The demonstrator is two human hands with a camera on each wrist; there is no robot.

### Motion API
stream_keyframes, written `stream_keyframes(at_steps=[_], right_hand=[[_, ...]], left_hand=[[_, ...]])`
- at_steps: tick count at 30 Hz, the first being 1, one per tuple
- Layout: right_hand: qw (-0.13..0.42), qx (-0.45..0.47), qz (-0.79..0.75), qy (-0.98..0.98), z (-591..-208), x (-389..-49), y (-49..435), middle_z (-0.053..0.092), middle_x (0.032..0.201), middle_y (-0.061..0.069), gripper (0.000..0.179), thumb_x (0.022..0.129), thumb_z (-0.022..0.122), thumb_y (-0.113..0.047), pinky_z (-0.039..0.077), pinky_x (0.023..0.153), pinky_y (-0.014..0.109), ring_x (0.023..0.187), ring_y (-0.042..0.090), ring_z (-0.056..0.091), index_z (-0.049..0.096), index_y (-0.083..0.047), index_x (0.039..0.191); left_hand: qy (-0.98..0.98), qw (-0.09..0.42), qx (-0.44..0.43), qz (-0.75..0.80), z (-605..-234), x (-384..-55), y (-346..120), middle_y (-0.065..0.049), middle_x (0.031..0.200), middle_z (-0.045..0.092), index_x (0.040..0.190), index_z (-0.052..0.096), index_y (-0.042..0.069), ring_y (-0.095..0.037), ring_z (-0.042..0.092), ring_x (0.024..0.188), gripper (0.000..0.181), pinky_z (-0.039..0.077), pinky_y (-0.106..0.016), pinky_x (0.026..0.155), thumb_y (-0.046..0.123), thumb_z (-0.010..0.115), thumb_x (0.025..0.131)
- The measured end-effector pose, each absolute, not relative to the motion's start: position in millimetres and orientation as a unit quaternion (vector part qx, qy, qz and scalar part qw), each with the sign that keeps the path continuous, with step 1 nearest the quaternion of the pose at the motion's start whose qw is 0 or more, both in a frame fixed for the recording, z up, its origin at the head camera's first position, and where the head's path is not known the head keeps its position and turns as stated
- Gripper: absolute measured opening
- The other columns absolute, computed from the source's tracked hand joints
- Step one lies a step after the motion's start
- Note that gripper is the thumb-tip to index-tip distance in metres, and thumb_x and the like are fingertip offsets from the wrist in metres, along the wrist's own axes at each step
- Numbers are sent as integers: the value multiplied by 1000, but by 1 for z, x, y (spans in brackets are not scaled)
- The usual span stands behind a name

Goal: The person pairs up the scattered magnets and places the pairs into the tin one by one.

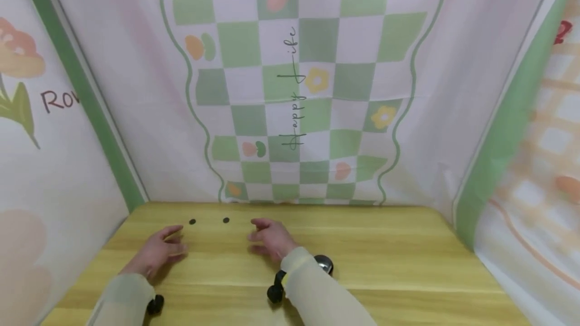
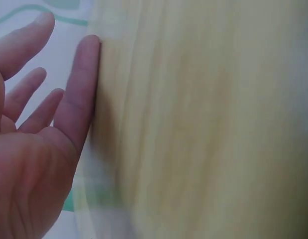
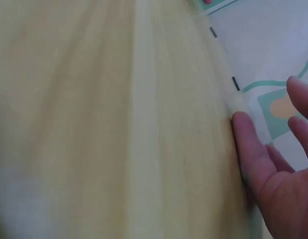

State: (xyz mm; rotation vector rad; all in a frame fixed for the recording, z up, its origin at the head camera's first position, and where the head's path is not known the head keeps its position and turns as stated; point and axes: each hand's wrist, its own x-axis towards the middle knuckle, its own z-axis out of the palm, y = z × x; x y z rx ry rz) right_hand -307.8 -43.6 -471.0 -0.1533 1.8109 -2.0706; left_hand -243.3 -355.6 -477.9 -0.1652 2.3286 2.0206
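"Black discs (image 1: 226, 220), two in number: where do they lie?"

"Side by side but apart, flat on the wooden table (image 1: 385, 245), near its far edge and between the two hands."

"And how do the hands stand to them?"

"The left hand (image 1: 158, 251) is just beside the left disc; the right hand (image 1: 274, 239) is nearer the right one, with a gap between."

"What is the state of the fingers?"

"Released on both hands: loosely extended and spread. In each wrist view one finger runs along the tabletop; whether it touches, one cannot tell."

"What surrounds them?"

"Behind the table hangs a checkered curtain (image 1: 312, 79) lettered 'Happy Life'. A silvery round object (image 1: 324, 264) shows partly behind the right sleeve (image 1: 321, 291)."
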Motion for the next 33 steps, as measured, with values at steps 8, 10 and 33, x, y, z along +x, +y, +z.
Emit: stream_keyframes(at_steps=[8, 10, 33], right_hand=[[188, -74, -714, 671, -466, -325, -65, 44, 142, 24, 60, 81, 73, 10, 58, 79, 38, 103, 29, 61, 55, 2, 137], [187, -74, -712, 672, -466, -328, -70, 46, 140, 23, 59, 80, 73, 10, 58, 78, 38, 104, 29, 60, 56, 2, 136], [176, -132, -671, 708, -479, -363, -120, 58, 115, 18, 52, 78, 70, 17, 58, 75, 33, 91, 24, 65, 61, 6, 128]], left_hand=[[779, 37, -63, 622, -480, -269, -369, -36, 149, 29, 152, 28, -5, -35, 61, 108, 74, 56, -42, 85, -4, 68, 89], [782, 38, -62, 619, -482, -275, -371, -34, 151, 28, 151, 29, -4, -35, 61, 108, 75, 56, -41, 85, -3, 69, 88], [800, 2, -103, 591, -489, -318, -365, -30, 133, 49, 140, 44, -8, -24, 65, 89, 58, 58, -36, 75, -10, 65, 85]])
